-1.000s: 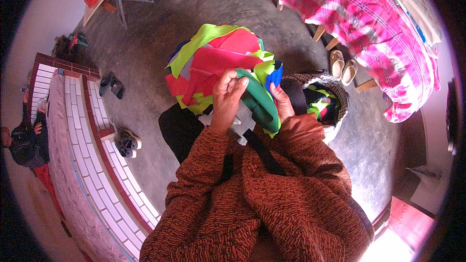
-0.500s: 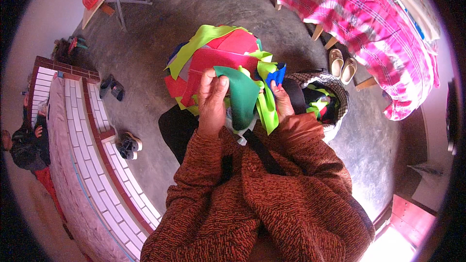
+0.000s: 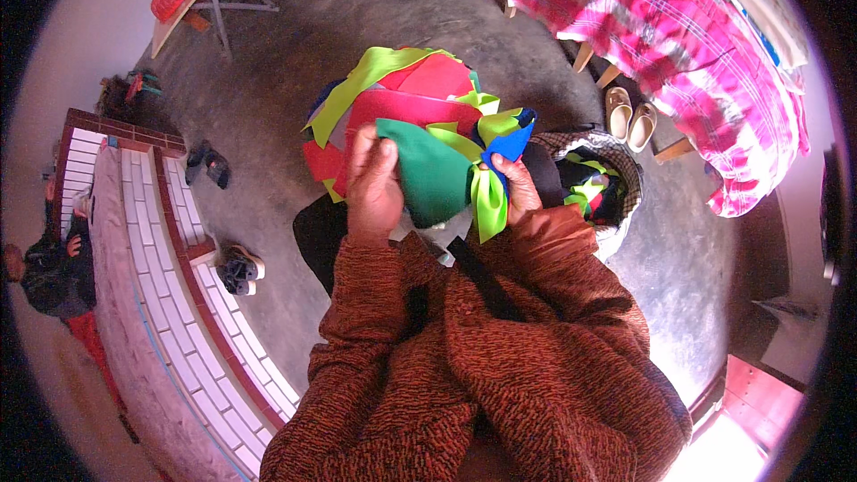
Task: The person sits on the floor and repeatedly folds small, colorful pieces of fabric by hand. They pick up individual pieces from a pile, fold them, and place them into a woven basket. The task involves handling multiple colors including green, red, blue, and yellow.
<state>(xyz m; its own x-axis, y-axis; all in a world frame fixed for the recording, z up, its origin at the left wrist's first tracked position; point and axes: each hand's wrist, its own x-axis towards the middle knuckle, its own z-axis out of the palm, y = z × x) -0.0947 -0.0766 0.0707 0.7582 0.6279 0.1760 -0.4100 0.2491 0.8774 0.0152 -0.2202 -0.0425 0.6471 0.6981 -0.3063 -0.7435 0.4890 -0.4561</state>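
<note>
A dark green piece of cloth (image 3: 428, 174) is stretched out in front of me. My left hand (image 3: 373, 186) pinches its left edge between thumb and fingers. My right hand (image 3: 518, 187) is closed on a bunch of lime-green strips (image 3: 489, 201) and a blue piece of cloth (image 3: 510, 145), by the green cloth's right end. Behind both hands lies a heap of cloth scraps in red (image 3: 433, 80), lime green (image 3: 344, 103) and other colours. What carries the heap is hidden. Some fingertips are covered by the cloth.
A round checked basket (image 3: 632, 187) with lime, red and dark scraps stands right of my right hand. Beige shoes (image 3: 618, 113) sit near a bed or bench under a pink plaid cloth (image 3: 661, 62). Dark shoes (image 3: 239, 270) lie beside the white-tiled ledge (image 3: 178, 303), where a person (image 3: 58, 272) is at far left.
My left hand has moved slightly left and down, spreading the green cloth wider and flatter. In my right hand the blue cloth and lime strips have turned, showing more blue.
</note>
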